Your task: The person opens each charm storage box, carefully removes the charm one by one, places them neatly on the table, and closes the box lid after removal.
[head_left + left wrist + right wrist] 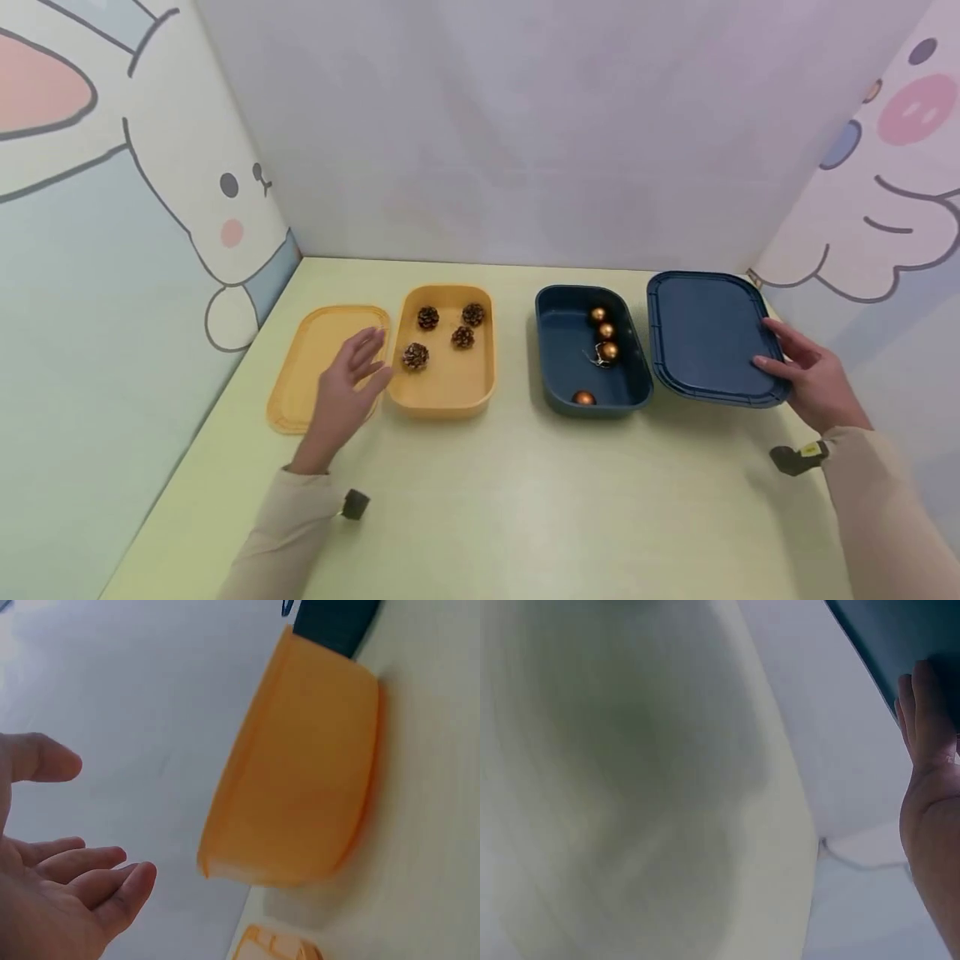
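Note:
My right hand (813, 379) grips the right edge of a dark blue lid (712, 337), thumb on top; the right wrist view shows fingers (922, 712) against the underside of the lid (900, 637), raised over the table. Left of it stands a dark blue box (558, 358) holding several copper-coloured balls (606, 332). My left hand (348, 383) hovers empty over the yellow lid (300, 379), fingers loosely bent and thumb apart. Beside that hand is a yellow box (450, 383) with several pine cones (462, 337). The left wrist view shows the yellow box's side (300, 765) beyond the fingers.
The boxes stand side by side on a pale yellow-green table (525, 500). A plain whitish wall (480, 133) rises behind. Side panels carry cartoon animals, a rabbit (202, 167) at left and a pink-snouted figure (885, 183) at right.

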`<state>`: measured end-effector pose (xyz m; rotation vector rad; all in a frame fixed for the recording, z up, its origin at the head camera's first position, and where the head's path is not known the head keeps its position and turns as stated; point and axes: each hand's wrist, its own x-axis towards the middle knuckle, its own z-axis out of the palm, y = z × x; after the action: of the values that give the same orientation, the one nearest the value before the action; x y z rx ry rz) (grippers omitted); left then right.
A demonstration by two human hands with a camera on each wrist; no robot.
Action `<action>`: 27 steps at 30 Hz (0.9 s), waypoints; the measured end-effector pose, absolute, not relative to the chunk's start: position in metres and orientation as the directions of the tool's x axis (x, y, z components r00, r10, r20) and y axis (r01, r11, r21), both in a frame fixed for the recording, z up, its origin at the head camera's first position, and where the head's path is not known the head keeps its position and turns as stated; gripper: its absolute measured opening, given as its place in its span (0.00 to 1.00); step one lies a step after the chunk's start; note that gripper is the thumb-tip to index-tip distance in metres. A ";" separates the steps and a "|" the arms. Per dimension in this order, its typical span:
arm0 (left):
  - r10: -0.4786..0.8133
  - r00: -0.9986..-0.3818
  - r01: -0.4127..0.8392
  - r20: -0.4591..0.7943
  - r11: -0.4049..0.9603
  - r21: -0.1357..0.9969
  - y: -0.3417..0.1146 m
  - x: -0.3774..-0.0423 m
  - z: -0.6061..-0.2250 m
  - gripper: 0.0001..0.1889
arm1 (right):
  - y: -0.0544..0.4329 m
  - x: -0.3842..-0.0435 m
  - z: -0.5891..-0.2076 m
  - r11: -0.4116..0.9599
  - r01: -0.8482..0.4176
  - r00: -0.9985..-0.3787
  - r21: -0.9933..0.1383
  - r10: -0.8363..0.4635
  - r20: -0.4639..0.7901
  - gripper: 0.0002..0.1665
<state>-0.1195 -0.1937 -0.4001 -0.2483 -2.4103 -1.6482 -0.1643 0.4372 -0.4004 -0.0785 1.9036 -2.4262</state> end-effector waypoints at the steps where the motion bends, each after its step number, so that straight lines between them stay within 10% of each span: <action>1: 0.016 -0.971 0.226 0.239 0.385 0.895 -0.202 -0.117 -0.403 0.33 | 0.442 -0.165 -0.403 -0.224 0.038 -0.997 -0.974 -0.076 -0.021 0.40; 17: 0.154 -0.988 0.077 -0.002 0.505 0.860 -0.224 -0.113 -0.427 0.45 | 0.463 -0.205 -0.414 0.085 0.322 -0.938 -0.943 -0.108 -0.330 0.48; 27: 0.180 -0.984 0.103 0.011 0.512 0.853 -0.217 -0.118 -0.428 0.47 | 0.461 -0.214 -0.418 0.603 0.230 -0.956 -0.764 -0.009 -0.294 0.51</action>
<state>-0.1183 -0.2171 -0.4285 -0.2631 -2.7994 -1.5703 -0.2144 0.4614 -0.4179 0.1805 2.5636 -1.2782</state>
